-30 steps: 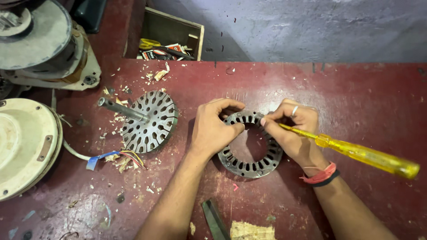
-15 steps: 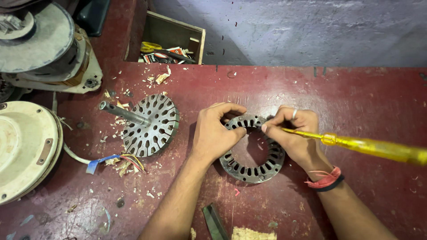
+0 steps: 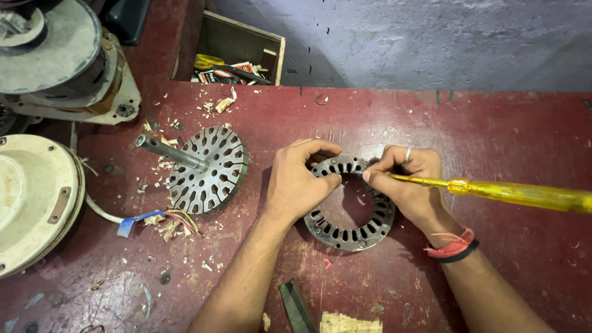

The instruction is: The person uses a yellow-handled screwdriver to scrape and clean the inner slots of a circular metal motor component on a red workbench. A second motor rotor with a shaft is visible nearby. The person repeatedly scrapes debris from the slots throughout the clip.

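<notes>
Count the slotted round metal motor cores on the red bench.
2. One slotted ring lies at centre under both hands: left hand on its left rim, right hand, holding a yellow screwdriver, on its right. The other, a shafted disc, lies left of it.

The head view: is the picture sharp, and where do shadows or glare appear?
Head view: mostly sharp on the left hand, right hand and slotted metal ring; the yellow screwdriver handle is slightly soft toward the frame edge; soft shadows lie under both forearms on the red table; no strong glare.
</notes>
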